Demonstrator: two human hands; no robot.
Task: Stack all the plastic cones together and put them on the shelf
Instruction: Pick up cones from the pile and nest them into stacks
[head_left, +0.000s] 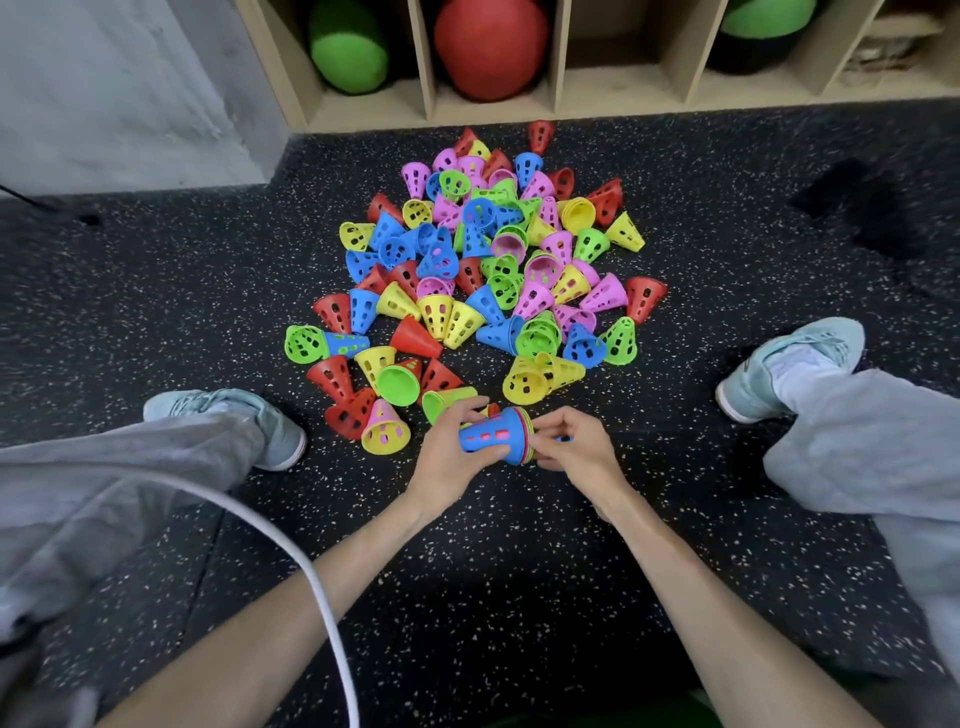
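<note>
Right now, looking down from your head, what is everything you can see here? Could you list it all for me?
Loose perforated plastic cones: dozens, red, blue, green, yellow, pink, heaped on the floor ahead.
Small nested stack of cones: one, blue outermost, held sideways between both hands.
Wooden cubby shelf: one, beige, top of view.
Green padded balls: two, in the left and right cubbies.
Red ball: one, middle cubby.
Speckled rubber floor: black.
White cable: one, lower left.
Pale blue shoes: two, either side of the pile.
Grey trouser legs: two.
Left hand: fingers around the stack.
Right hand: fingers at its rims.
</note>
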